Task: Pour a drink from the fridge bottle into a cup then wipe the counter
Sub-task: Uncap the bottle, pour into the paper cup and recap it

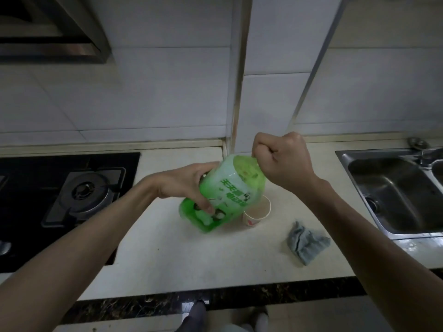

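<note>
A large green and white bottle [225,195] with printed lettering hangs tilted over the pale counter [167,255], slightly blurred. My left hand [189,185] grips its lower left side. My right hand [282,161] is closed in a fist on the bottle's upper right end. Partly hidden behind the bottle's right side, a white paper cup [257,213] stands upright on the counter. Whether the bottle's mouth is open cannot be made out. A crumpled grey cloth [306,243] lies to the right of the cup.
A black gas hob [79,195] with a burner fills the left of the counter. A steel sink [398,195] with a tap sits at the right. Tiled wall runs behind. The counter's dark front edge [215,300] is near my feet.
</note>
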Demonstrator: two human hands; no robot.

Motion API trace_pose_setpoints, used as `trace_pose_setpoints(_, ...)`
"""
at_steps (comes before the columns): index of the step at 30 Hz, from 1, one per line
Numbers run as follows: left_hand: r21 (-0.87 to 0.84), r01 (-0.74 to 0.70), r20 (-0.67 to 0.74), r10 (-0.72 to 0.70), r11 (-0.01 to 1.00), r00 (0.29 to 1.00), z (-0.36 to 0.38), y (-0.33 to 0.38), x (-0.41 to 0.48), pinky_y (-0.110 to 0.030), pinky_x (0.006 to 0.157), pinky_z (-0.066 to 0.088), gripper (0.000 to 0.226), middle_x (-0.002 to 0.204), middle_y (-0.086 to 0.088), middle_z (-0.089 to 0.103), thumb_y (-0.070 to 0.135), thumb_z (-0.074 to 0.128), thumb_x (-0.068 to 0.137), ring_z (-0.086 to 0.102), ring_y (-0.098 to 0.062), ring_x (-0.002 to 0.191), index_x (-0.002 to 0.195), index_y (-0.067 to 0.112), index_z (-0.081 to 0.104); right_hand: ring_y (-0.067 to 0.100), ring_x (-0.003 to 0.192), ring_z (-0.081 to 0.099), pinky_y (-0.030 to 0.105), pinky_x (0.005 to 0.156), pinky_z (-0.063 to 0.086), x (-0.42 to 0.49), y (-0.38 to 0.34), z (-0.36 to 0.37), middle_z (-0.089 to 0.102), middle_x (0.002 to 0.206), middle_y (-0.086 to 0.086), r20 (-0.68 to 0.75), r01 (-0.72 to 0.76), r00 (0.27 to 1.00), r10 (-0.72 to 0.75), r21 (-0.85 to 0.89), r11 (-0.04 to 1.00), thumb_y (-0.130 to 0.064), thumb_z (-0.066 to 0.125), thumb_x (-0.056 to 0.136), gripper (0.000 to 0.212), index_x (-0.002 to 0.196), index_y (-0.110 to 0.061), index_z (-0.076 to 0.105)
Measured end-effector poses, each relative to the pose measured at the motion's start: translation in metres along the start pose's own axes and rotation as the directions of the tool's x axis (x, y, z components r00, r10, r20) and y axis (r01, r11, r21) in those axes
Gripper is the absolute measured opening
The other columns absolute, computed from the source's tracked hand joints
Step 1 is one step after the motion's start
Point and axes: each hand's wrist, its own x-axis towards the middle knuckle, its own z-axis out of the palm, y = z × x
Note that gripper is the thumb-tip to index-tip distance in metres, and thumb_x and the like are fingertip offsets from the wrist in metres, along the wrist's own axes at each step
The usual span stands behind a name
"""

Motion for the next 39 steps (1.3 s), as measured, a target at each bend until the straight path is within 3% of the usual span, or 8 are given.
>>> trace_pose_setpoints(4,-0.09,-0.005,0.169,0.02,0.996,0.985,0.007,-0.001,-0.002,-0.037,0.084,0.058,0.074,0.119,-0.003,0.071,-0.02,0.073,0.069,0.067,-0.025,0.111,0.125,0.023,0.052,0.01,0.034,0.029,0.02,0.041,0.028,0.001,-0.004,-0.014,0.036,0.044,-0.011,0.06,0.032,0.998,-0.038,0.102,0.994,-0.02,0.044,0.086,0.022,0.076,-0.01,0.062)
trace_pose_setpoints(10,-0.083,0.001,-0.035,-0.004,0.997,0.999,0.008,-0.001,0.0,-0.038,0.086,0.058,0.076,0.12,-0.002,0.07,-0.009,0.083,0.066,0.069,-0.021,0.109,0.129,0.022,0.053,0.011,0.048,0.042,0.025,0.051,0.034,0.009,0.006,-0.018,0.055,0.056,-0.001,0.197,-0.424,0.886,0.42,-0.02,0.905,-0.055,0.06,0.086,0.044,0.073,-0.013,0.056)
trace_pose_setpoints(16,-0.025,0.023,-0.074,-0.025,0.999,0.997,-0.001,-0.001,-0.003,-0.044,0.09,0.058,0.081,0.121,-0.001,0.069,-0.004,0.087,0.064,0.068,-0.02,0.11,0.132,0.02,0.052,0.015,0.052,0.04,0.026,0.054,0.035,0.002,0.011,-0.022,0.056,0.061,0.008,0.286,-0.239,0.941,0.182,0.178,0.954,-0.039,0.059,0.092,0.022,0.082,-0.021,0.052)
trace_pose_setpoints(21,0.019,0.065,-0.059,-0.064,0.998,0.996,-0.003,-0.009,-0.007,-0.048,0.089,0.058,0.077,0.12,-0.001,0.069,-0.001,0.088,0.064,0.069,-0.02,0.108,0.13,0.019,0.052,0.006,0.091,0.059,0.022,0.078,0.049,0.0,0.029,-0.03,0.06,0.098,-0.013,0.469,-0.059,0.881,-0.058,0.231,0.971,-0.013,0.067,0.088,0.014,0.099,-0.021,0.063)
trace_pose_setpoints(27,0.064,0.094,-0.101,-0.087,0.994,0.991,-0.001,-0.011,-0.003,-0.043,0.085,0.06,0.073,0.113,0.004,0.072,0.004,0.091,0.061,0.071,-0.015,0.101,0.123,0.022,0.056,0.007,0.07,0.066,0.033,0.069,0.058,-0.005,0.023,-0.021,0.069,0.082,-0.006,0.496,-0.389,0.804,0.328,0.021,0.921,-0.065,0.049,0.083,0.05,0.103,-0.021,0.059)
trace_pose_setpoints(31,0.109,0.094,-0.093,-0.084,0.99,0.992,0.0,-0.012,0.002,-0.04,0.083,0.06,0.074,0.111,0.006,0.071,0.008,0.092,0.059,0.071,-0.013,0.1,0.121,0.025,0.056,0.01,0.059,0.063,0.029,0.062,0.053,-0.006,0.027,-0.019,0.068,0.064,-0.002,0.48,-0.345,0.814,0.325,-0.05,0.937,-0.05,0.058,0.089,0.034,0.083,-0.017,0.065)
trace_pose_setpoints(36,0.153,0.119,-0.076,-0.108,0.981,0.991,0.0,-0.018,0.005,-0.038,0.083,0.06,0.072,0.109,0.009,0.071,0.014,0.093,0.057,0.07,-0.011,0.099,0.116,0.031,0.057,0.004,0.087,0.059,0.021,0.077,0.052,-0.013,0.042,-0.025,0.063,0.099,-0.011,0.611,-0.219,0.787,0.089,0.142,0.965,-0.019,0.076,0.081,0.028,0.104,-0.021,0.061)
trace_pose_setpoints(39,0.178,0.132,-0.072,-0.121,0.975,0.99,0.002,-0.021,0.008,-0.037,0.084,0.06,0.072,0.108,0.011,0.07,0.017,0.094,0.056,0.069,-0.008,0.099,0.115,0.033,0.056,0.005,0.088,0.062,0.02,0.076,0.053,-0.018,0.039,-0.018,0.061,0.106,-0.012,0.649,-0.37,0.724,0.233,0.079,0.926,-0.037,0.069,0.085,0.039,0.117,-0.023,0.053)
